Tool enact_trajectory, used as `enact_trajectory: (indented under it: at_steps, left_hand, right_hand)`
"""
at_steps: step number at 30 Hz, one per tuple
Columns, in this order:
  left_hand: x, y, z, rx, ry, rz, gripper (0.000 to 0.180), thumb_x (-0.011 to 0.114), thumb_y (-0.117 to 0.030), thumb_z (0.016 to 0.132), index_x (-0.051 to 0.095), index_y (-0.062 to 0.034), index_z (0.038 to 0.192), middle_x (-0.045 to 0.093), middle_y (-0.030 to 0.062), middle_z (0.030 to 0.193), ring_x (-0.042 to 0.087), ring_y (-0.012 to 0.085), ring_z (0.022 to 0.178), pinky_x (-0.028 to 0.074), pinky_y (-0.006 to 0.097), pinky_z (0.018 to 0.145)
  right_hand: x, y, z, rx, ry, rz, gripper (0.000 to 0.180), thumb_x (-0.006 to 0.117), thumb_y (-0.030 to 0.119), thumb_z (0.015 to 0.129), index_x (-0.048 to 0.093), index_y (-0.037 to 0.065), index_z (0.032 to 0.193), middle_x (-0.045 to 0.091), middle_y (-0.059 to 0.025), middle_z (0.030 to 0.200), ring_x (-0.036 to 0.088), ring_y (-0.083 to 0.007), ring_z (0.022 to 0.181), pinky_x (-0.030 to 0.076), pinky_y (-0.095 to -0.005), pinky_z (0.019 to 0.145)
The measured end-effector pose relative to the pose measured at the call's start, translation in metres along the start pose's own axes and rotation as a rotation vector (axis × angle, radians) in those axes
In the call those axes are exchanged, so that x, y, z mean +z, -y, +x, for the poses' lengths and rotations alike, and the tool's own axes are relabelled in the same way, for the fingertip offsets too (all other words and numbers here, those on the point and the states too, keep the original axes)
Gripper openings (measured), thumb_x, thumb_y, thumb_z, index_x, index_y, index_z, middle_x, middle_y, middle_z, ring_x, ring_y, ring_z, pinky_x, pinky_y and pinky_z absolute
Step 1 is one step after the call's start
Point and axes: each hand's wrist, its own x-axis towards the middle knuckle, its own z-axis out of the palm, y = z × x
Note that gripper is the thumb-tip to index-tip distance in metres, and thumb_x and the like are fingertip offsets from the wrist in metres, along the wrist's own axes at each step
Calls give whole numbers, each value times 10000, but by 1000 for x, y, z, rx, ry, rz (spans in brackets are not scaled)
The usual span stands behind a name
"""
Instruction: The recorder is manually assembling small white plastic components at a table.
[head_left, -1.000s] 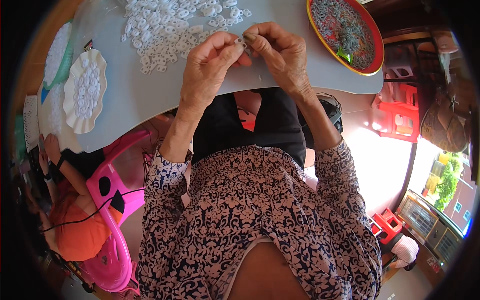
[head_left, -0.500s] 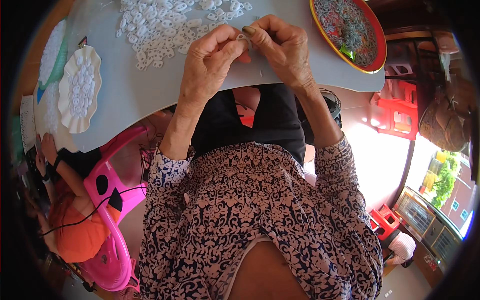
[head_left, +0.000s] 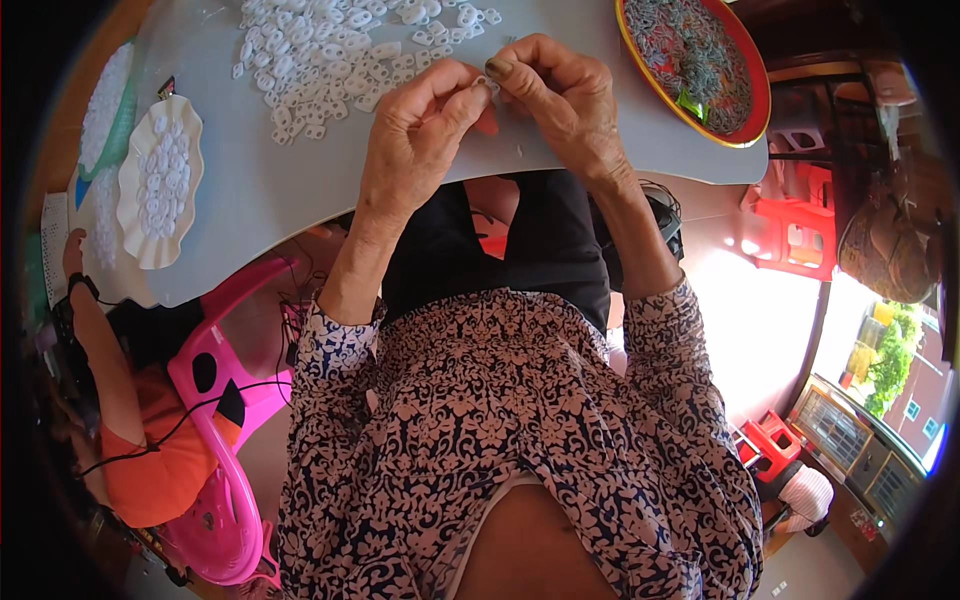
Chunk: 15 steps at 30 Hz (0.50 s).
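Note:
Over the near part of the grey table, my left hand [head_left: 418,135] pinches a small white plastic piece [head_left: 484,83] between thumb and fingers. Thumb and fingertips of my right hand [head_left: 565,105] are closed right beside that piece; whatever they grip is too small to make out. Beyond my left hand spreads a heap of similar white plastic pieces [head_left: 320,70], some with holes. To the right of my right hand stands a red round tray [head_left: 757,122] with a yellow rim, filled with small grey metal parts [head_left: 700,65] and a bright green bit.
A cream wavy-edged dish [head_left: 133,225] of white pieces stands on the table [head_left: 250,190] at left, near a green container [head_left: 122,120] of more. A co-worker in orange [head_left: 160,470] sits on a pink chair [head_left: 225,500]. Red stools [head_left: 800,225] stand at right.
My hands stay pinched together and shift only slightly, the white piece turning a little between them. At left, the co-worker's arm has moved left along the table edge.

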Motion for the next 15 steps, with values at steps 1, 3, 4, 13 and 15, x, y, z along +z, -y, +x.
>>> enact_trajectory:
  at_steps: [1,3,4,13,15]
  left_hand:
    - [1,1,0,16,3,32,180,564,-194,903,606,-21,875,594,-6,679,518,52,651,421,209,599]
    - [1,1,-1,33,2,52,173,569,-188,898,607,-21,879,595,-8,679,515,52,647,420,210,594]
    - [1,1,-1,54,0,73,166,574,-183,894,609,-21,884,595,-10,678,513,52,644,419,211,588]
    - [5,-4,-2,-4,-69,-96,199,557,-203,915,621,-15,890,616,1,708,533,57,665,431,207,622]
    - [3,-3,-3,6,-65,-75,189,555,-198,915,619,-22,893,614,-1,704,537,56,672,432,211,623]
  right_hand:
    - [0,0,0,4,0,1,189,627,181,879,630,-7,861,600,8,673,521,-46,642,449,-207,590]
    - [-1,3,0,-15,16,-59,184,636,175,872,633,-7,842,601,6,673,518,-46,633,448,-208,584]
    - [-1,3,0,-12,15,-57,184,636,175,872,633,-7,842,601,6,673,518,-46,633,448,-208,584]
    - [4,8,-1,-16,43,122,183,644,174,865,624,-7,863,623,-9,716,550,-53,669,452,-196,605]
    - [4,6,0,-27,48,55,170,637,159,869,617,-7,893,627,-11,754,557,-51,707,456,-193,628]
